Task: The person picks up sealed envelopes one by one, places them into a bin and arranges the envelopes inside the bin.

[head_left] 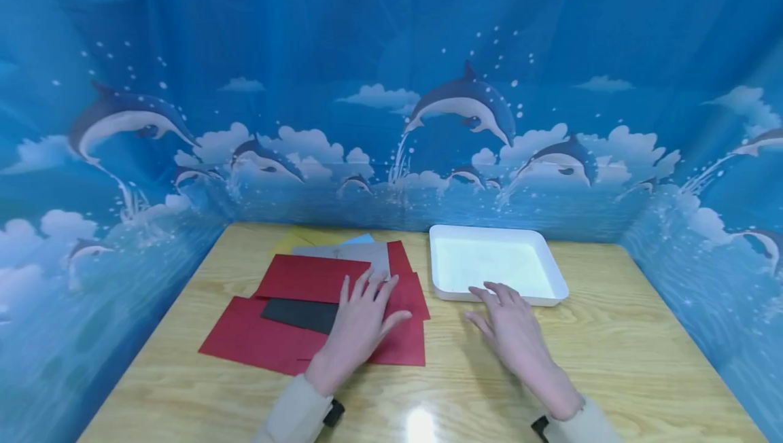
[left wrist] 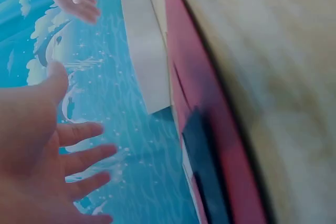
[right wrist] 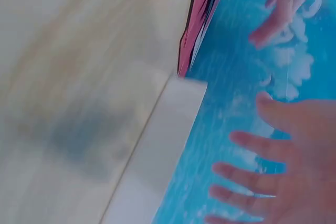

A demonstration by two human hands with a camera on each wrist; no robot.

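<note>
My left hand [head_left: 361, 321] hovers over a loose pile of envelopes, its fingers spread and nothing in its grasp. Red envelopes [head_left: 312, 277] make up most of the pile, with a black one [head_left: 300, 314] among them. Farther back lie a grey one [head_left: 318, 251], a yellow one [head_left: 293, 238] and a bit of light blue [head_left: 361, 239]. To the right, my right hand [head_left: 510, 327] is held above the table just in front of a white tray [head_left: 437, 273], fingers apart and holding nothing. In the left wrist view the left palm [left wrist: 26, 145] faces the pile's edge from above.
The wooden table [head_left: 624, 348] carries the pile on the left and the tray at the back right. A blue curtain [head_left: 404, 35] printed with dolphins stands behind the table and along both sides.
</note>
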